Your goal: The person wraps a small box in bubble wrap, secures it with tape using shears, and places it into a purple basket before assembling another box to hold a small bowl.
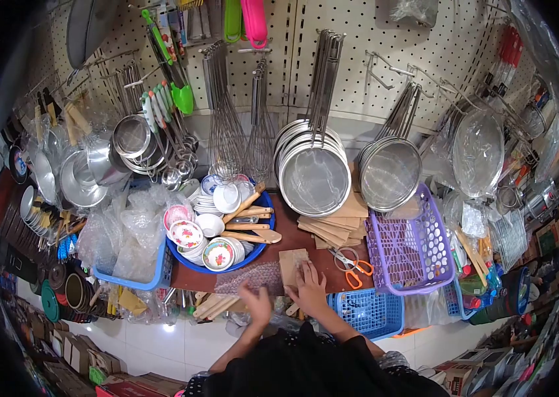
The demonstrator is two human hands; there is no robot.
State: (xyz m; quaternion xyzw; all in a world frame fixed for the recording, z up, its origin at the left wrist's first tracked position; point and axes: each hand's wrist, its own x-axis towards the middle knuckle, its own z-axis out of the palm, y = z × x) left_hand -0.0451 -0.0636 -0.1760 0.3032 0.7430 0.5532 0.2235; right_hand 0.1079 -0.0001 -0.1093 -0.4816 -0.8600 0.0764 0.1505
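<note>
A flat, rectangular brown paper or card piece (288, 262) lies at the near edge of a reddish-brown counter (287, 233), right of its visible middle. The bare right hand (308, 289) rests on the piece's near right part, with fingers extended and slightly spread. Whether the fingers pinch the piece or only press on it cannot be told: their undersides are hidden. The bare left hand (257, 304) is raised at the near edge of the counter, to the left, with fingers parted and nothing in its grasp. Its fingers are near a greyish-pink mesh netting (246, 279); contact cannot be confirmed.

To the right of the piece lie metal scissors with orange handles (349, 266). Beyond is a stack of brown card sheets (332, 228), partly covered by round metal sieves (316, 182). To the far left, a round blue plastic basin (253, 257) holds white dishes and wooden-handled utensils. To the right stands a purple perforated plastic basket (418, 288). A light-blue plastic basket (395, 317) sits lower, on the near right, its left part masked by the right forearm. Outer shelves are distorted, and black corners cut off the view.
</note>
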